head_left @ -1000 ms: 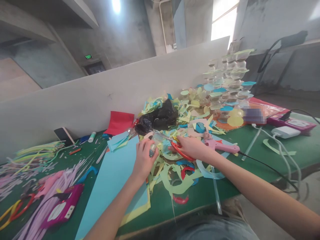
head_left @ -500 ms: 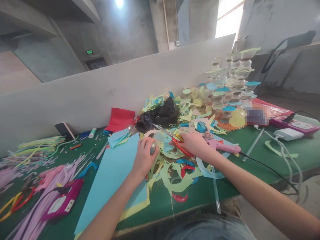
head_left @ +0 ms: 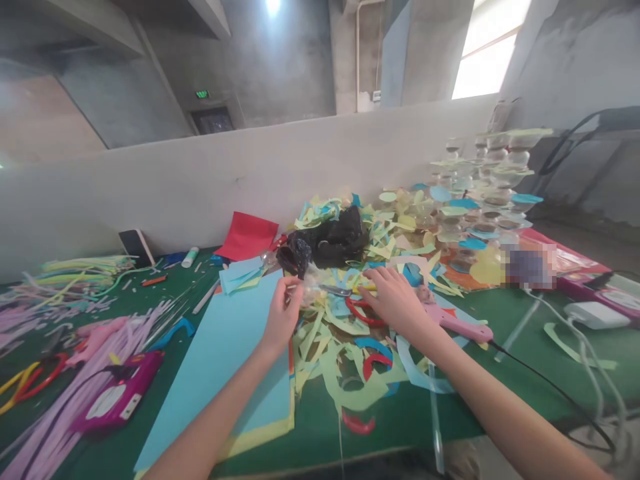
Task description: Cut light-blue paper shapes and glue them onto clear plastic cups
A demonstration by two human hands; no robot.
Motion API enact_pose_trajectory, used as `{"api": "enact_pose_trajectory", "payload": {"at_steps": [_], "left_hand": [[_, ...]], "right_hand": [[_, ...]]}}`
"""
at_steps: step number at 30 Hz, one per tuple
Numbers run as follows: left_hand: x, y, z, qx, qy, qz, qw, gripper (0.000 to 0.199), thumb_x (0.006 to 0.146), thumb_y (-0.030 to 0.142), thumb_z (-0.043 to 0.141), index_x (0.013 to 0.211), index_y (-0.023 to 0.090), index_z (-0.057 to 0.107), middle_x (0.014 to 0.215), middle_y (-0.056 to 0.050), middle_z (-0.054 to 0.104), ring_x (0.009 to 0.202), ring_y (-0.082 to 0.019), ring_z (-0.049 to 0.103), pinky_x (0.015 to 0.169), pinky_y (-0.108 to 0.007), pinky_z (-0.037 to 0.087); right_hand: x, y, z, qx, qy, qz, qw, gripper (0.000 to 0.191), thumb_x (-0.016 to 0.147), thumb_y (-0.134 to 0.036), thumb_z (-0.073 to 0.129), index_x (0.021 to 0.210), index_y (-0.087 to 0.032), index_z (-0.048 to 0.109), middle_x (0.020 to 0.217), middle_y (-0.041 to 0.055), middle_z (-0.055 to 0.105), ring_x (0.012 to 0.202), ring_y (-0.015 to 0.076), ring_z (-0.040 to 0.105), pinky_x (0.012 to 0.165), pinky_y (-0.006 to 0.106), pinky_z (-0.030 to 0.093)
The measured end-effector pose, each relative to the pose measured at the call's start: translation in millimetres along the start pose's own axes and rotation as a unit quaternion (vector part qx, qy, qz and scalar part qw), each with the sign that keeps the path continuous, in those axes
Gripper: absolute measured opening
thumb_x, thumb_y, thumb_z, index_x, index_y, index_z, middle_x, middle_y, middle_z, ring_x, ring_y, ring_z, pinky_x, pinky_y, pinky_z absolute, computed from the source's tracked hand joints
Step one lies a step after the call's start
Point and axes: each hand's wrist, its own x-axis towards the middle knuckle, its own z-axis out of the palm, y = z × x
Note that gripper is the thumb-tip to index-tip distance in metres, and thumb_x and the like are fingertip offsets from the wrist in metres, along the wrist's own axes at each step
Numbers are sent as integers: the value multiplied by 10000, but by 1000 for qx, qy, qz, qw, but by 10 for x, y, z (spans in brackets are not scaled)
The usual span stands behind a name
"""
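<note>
My left hand [head_left: 281, 313] pinches a small clear plastic piece [head_left: 304, 288] at the far edge of a light blue paper sheet [head_left: 220, 360]. My right hand [head_left: 395, 300] lies flat with its fingers spread over a heap of green, yellow and blue paper scraps [head_left: 350, 347]. Red-handled scissors [head_left: 356, 308] rest on the scraps just under and left of that hand, their blades pointing toward my left hand. A pink glue gun [head_left: 457, 323] lies to the right of my right wrist, its black cord trailing off the green table [head_left: 505, 360].
A black plastic bag [head_left: 330, 243] and red paper [head_left: 247, 237] lie against the grey partition. Stacked small hourglasses with paper discs [head_left: 480, 200] stand at the back right. Pink and green strips [head_left: 75, 373], a magenta box [head_left: 117, 403] and a phone [head_left: 133, 245] fill the left.
My right hand has let go of the scissors, which now lie on the scraps, and has opened flat. My left hand has lifted the clear piece slightly. The camera has shifted left.
</note>
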Motion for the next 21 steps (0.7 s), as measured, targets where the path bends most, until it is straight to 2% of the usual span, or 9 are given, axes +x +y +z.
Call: {"api": "enact_pose_trajectory", "payload": {"at_steps": [2, 4, 7, 11, 16, 19, 21], "left_hand": [[-53, 79, 22, -41, -47, -19, 998, 245, 892, 442, 489, 984, 220, 535, 871, -16, 559, 726, -128, 563, 657, -261, 515], [-108, 151, 48, -76, -82, -27, 993, 232, 886, 429, 511, 995, 226, 542, 897, -24, 572, 781, -137, 585, 679, -265, 532], [-174, 231, 89, -125, -121, -43, 984, 234, 868, 430, 548, 982, 226, 525, 885, -22, 578, 789, -146, 603, 681, -280, 547], [-218, 275, 136, -161, -158, -63, 972, 251, 868, 456, 543, 957, 226, 497, 879, -23, 565, 771, -149, 609, 673, -296, 561], [-241, 278, 155, -161, -184, -86, 966, 297, 860, 506, 532, 973, 232, 507, 965, -42, 554, 791, -160, 609, 657, -317, 581], [-256, 236, 129, -121, -192, -70, 971, 333, 876, 540, 480, 989, 230, 524, 983, -61, 577, 818, -177, 625, 688, -325, 589], [-275, 163, 110, -95, -206, -41, 973, 345, 914, 511, 412, 1085, 243, 546, 1065, -93, 605, 900, -209, 650, 708, -337, 596]], "right_hand": [[1, -36, -1, 61, 33, -32, 997, 336, 961, -373, 438, 1230, -194, 532, 1191, 133, 610, 1133, 312, 540, 911, 450, 438], [-9, -79, 16, 123, 61, -92, 986, 374, 954, -402, 466, 1287, -237, 500, 1247, 121, 586, 1159, 296, 528, 931, 460, 453], [-29, -141, 45, 173, 88, -145, 970, 335, 958, -389, 474, 1257, -256, 540, 1219, 112, 601, 1129, 277, 544, 936, 468, 468], [-25, -167, 50, 207, 130, -154, 957, 260, 968, -343, 470, 1149, -234, 621, 1097, 108, 644, 1035, 255, 578, 900, 450, 496], [-7, -154, 54, 232, 159, -161, 946, 217, 967, -283, 475, 1072, -234, 660, 985, 84, 672, 947, 230, 601, 843, 424, 521], [4, -148, 51, 242, 171, -167, 940, 192, 958, -238, 497, 1068, -236, 654, 964, 69, 681, 913, 216, 604, 803, 398, 535], [24, -136, 46, 244, 182, -166, 938, 186, 952, -217, 504, 1063, -234, 652, 944, 68, 683, 891, 215, 608, 783, 394, 540]]}}
